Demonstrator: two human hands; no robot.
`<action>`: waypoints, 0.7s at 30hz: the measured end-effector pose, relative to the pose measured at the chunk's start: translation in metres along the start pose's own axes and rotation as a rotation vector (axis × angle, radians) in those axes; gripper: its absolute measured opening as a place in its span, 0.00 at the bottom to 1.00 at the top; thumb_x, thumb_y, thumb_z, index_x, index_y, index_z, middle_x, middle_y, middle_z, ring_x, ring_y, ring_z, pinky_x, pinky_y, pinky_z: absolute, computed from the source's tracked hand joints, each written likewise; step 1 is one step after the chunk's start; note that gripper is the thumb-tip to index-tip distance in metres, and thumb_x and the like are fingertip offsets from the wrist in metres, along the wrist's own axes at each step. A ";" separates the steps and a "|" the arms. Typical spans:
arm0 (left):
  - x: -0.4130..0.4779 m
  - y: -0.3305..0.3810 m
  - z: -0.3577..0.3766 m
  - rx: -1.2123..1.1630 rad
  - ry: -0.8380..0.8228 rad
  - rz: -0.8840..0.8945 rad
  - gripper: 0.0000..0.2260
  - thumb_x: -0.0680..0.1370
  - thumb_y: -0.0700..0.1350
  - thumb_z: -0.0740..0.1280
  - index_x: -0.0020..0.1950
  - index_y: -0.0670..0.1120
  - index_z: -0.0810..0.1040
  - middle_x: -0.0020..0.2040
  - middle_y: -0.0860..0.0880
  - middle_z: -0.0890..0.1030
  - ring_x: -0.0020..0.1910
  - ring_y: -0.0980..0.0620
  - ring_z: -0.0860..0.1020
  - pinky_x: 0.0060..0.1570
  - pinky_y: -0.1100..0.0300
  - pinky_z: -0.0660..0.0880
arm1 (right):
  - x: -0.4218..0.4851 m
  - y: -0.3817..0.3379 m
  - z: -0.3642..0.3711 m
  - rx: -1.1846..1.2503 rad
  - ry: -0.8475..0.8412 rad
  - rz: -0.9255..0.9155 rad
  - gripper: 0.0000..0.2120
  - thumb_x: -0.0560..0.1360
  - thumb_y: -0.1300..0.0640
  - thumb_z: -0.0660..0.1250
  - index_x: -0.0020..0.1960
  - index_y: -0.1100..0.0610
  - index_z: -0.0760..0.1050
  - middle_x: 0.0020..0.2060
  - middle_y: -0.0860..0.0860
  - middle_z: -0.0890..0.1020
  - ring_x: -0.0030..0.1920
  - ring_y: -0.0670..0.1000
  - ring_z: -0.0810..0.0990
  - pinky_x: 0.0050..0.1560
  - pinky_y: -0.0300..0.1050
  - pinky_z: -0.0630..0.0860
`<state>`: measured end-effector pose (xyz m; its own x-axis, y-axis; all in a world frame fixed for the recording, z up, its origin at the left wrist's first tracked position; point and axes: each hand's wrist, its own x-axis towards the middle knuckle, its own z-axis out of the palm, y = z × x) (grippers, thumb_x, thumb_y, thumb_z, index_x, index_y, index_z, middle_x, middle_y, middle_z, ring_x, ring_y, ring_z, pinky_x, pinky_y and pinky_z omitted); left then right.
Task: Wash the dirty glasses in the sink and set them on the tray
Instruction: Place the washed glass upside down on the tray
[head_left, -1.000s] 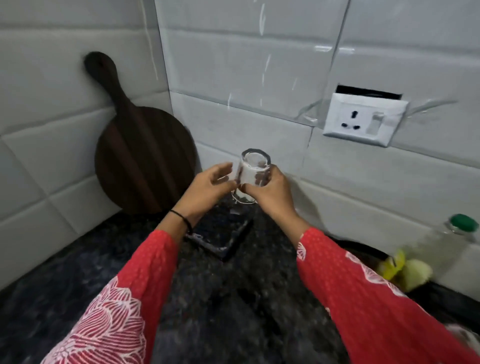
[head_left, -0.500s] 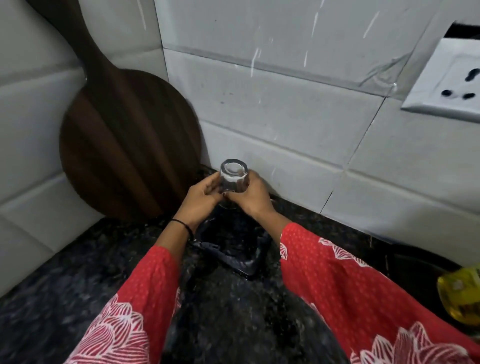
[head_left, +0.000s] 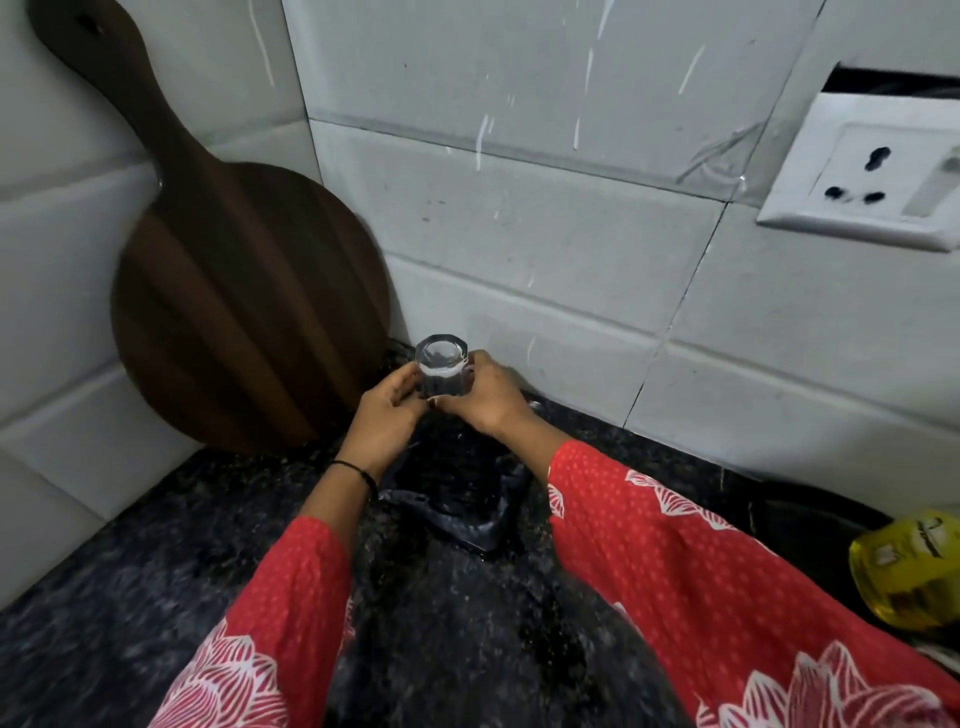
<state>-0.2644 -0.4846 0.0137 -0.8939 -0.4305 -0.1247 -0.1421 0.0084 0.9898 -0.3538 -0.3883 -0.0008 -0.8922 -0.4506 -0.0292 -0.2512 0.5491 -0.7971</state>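
Observation:
A clear faceted glass (head_left: 442, 366) stands upside down, its thick base facing up, at the far corner of a dark tray (head_left: 470, 525) on the black stone counter. My left hand (head_left: 387, 415) grips the glass from the left and my right hand (head_left: 485, 397) grips it from the right. Both hands' fingers curl round its sides. Whether the rim touches the tray is hidden by my hands. The sink is out of view.
A round dark wooden board (head_left: 234, 291) leans in the tiled corner just left of the glass. A white wall socket (head_left: 878, 176) sits upper right. A yellow bottle (head_left: 914, 571) lies at the right edge beside a dark round rim (head_left: 810, 512).
Both hands have lowered the upturned glass toward the tray in the corner. The view has moved closer and tilted down.

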 end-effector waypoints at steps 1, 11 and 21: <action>-0.002 0.001 -0.001 0.018 0.019 0.007 0.22 0.78 0.31 0.59 0.72 0.42 0.66 0.68 0.44 0.72 0.62 0.55 0.70 0.59 0.61 0.68 | -0.002 -0.002 -0.003 0.007 -0.010 0.012 0.30 0.67 0.56 0.76 0.63 0.61 0.67 0.56 0.57 0.80 0.56 0.55 0.78 0.53 0.43 0.73; -0.100 0.061 0.038 0.032 0.094 0.376 0.11 0.77 0.33 0.62 0.54 0.45 0.78 0.52 0.50 0.82 0.52 0.56 0.80 0.60 0.52 0.76 | -0.116 -0.040 -0.108 0.254 0.120 -0.101 0.07 0.71 0.62 0.71 0.48 0.54 0.78 0.43 0.51 0.82 0.43 0.49 0.80 0.54 0.53 0.79; -0.287 0.061 0.145 -0.132 -0.318 0.549 0.08 0.78 0.37 0.63 0.56 0.44 0.76 0.53 0.47 0.81 0.54 0.53 0.80 0.56 0.61 0.75 | -0.376 0.028 -0.201 0.300 0.476 -0.082 0.07 0.75 0.60 0.67 0.46 0.48 0.79 0.43 0.49 0.84 0.46 0.48 0.83 0.51 0.48 0.79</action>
<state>-0.0785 -0.2295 0.0999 -0.9070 -0.1062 0.4075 0.4065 0.0317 0.9131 -0.1010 -0.0622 0.1089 -0.9625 -0.0783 0.2596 -0.2712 0.2699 -0.9239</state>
